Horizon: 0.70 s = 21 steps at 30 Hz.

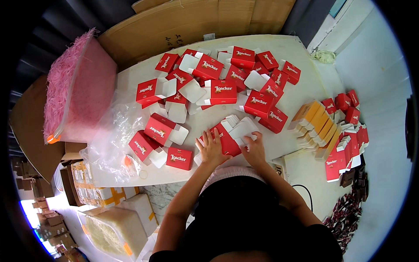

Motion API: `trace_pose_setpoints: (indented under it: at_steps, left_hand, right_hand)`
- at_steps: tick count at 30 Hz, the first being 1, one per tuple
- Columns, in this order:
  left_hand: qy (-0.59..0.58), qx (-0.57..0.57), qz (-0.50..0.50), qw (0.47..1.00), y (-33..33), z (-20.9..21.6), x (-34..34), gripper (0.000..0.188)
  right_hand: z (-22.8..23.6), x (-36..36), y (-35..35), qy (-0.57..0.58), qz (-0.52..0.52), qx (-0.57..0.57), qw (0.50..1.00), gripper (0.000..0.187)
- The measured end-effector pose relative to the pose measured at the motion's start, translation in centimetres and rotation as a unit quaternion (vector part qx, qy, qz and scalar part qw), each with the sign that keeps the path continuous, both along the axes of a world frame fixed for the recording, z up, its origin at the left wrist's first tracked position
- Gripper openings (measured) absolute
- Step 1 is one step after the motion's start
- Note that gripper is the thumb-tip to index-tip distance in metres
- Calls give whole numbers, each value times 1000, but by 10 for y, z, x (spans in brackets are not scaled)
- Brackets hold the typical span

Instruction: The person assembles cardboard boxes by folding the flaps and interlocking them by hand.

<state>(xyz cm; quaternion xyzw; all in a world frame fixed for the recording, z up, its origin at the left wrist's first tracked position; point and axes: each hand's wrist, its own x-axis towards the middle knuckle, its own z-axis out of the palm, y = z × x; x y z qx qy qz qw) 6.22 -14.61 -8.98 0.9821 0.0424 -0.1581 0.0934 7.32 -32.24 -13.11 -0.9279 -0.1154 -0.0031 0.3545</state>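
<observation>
In front of me on the table lies a stack of flat red cartons [227, 143] with white flaps [243, 129] spread toward the right. My left hand [211, 149] rests on the red top panel, its fingers stretched out and apart. At the right end, my right hand [254, 149] has bent fingers closed at the edge of a white flap; its exact fingertip contact is hard to see. A closed-looking red box [179, 158] sits just left of my left hand. Beyond both hands is a heap of folded-up red boxes [223, 92], several with white end flaps standing open.
Pink shredded paper fills a clear bin [89, 87] at the left, beside crumpled clear plastic [115, 142]. To the right stand yellow-and-white bundles [317, 126] and more red cartons [345, 153]. Cardboard [196, 26] borders the table's [301, 52] far edge. Below left is another bin [115, 225].
</observation>
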Motion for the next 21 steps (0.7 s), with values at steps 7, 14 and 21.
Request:
trace_pose_setpoints:
  at_steps: [7,14,21]
  left_hand:
    - [-22,-8,14,1000,2,4,-4,122]
    - [51,-300,-6,952,55,79,16,96]
    - [277,-859,-91,420,102,58,-3,80]
  right_hand:
    - [11,4,12,13,-8,78,997,22]
    - [72,13,4,158,68,211,962,10]
    - [142,10,14,333,59,470,815,13]
